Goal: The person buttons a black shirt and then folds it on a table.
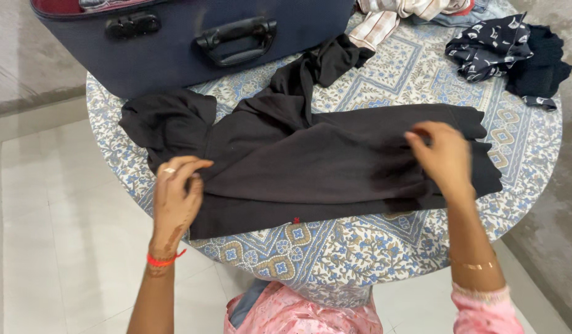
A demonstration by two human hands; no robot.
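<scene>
A black garment (311, 161) lies spread across a round table covered in a blue-and-white patterned cloth (335, 247). My left hand (175, 198) pinches the garment's near left edge, fingers bent onto the fabric. My right hand (443, 158) grips a fold of the same garment toward its right end. A sleeve of the garment trails up toward the suitcase.
A dark blue suitcase (193, 43) with a black handle stands open at the table's far left. Striped cloth (391, 15) and a dark printed garment (502, 46) lie at the far right. Pale tiled floor (57, 216) lies to the left.
</scene>
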